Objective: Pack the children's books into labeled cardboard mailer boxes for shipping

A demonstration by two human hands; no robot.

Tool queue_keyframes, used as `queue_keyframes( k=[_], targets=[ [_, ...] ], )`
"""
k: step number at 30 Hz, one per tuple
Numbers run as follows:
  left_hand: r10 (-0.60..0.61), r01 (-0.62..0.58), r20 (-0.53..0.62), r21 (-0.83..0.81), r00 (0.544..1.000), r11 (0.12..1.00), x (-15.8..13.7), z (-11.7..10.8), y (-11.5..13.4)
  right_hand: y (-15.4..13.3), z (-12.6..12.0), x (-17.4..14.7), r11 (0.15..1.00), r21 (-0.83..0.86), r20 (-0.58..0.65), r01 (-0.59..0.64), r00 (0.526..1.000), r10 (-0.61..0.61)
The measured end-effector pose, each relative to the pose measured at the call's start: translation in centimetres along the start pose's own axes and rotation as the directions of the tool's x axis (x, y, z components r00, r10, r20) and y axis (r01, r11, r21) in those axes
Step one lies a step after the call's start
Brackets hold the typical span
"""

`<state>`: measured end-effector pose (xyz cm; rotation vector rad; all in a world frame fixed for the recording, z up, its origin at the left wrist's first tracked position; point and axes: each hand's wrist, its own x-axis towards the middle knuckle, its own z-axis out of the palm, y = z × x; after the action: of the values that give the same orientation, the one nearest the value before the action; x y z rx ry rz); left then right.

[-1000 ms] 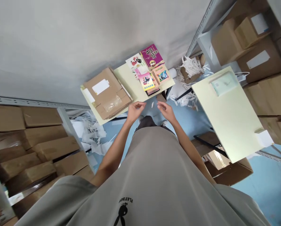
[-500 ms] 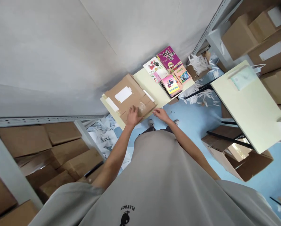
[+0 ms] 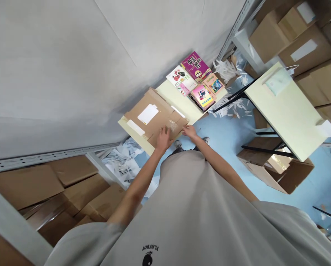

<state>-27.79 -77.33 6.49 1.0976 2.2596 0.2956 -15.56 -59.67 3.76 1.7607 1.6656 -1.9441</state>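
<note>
Flattened cardboard (image 3: 163, 113) it is, lying across the left end of the pale table (image 3: 178, 103), colourful books (image 3: 198, 74) over to its right; left hand (image 3: 163, 140) palm-down on top, fingers slightly apart, right hand (image 3: 190, 131) at the near right corner, whether gripping, I can't tell

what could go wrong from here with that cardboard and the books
The cardboard could slip off: it lies close to the near edge of the table, with the left hand on top and the right hand by its corner. A bump might also drop the book stack, which sits at that edge.
</note>
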Motion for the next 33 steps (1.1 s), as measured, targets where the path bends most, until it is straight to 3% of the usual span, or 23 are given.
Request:
queue_keyframes(
  k=[4, 9, 14, 19, 23, 29, 33],
  targets=[
    [0.017, -0.018, 0.053, 0.019, 0.998, 1.0, -0.1, -0.2, 0.6, -0.6, -0.3, -1.0, 0.997, 0.06, 0.032, -0.056, 0.998, 0.054],
    [0.071, -0.071, 0.05, 0.007, 0.996, 0.997, 0.1, -2.5, -0.4, -1.1, 0.1, -3.2, 0.988, 0.129, 0.157, -0.081, 0.986, 0.061],
    [0.064, -0.064, -0.005, -0.142, 0.998, 0.988, -0.2, -5.2, -2.1, -2.6, 2.6, -4.9, 0.962, 0.271, 0.328, -0.026, 0.942, -0.067],
    [0.072, -0.115, -0.145, -0.32, 0.987, 0.94, -1.1, -7.2, -2.8, -4.0, 5.0, -5.9, 0.912, 0.411, 0.318, -0.004, 0.938, -0.139],
    [0.06, -0.124, -0.168, -0.404, 0.984, 0.906, -1.6, -8.1, -2.8, -4.3, 4.4, -6.4, 0.901, 0.433, 0.336, 0.026, 0.923, -0.188],
    [0.056, -0.078, -0.065, -0.419, 0.996, 0.905, -1.8, -9.3, -2.7, -3.7, 2.4, -6.8, 0.884, 0.462, 0.431, 0.068, 0.854, -0.291],
    [0.022, -0.098, -0.175, -0.436, 0.984, 0.895, -2.9, -9.5, -0.9, -4.5, 3.0, -7.5, 0.838, 0.515, 0.399, 0.179, 0.816, -0.419]
  ],
)
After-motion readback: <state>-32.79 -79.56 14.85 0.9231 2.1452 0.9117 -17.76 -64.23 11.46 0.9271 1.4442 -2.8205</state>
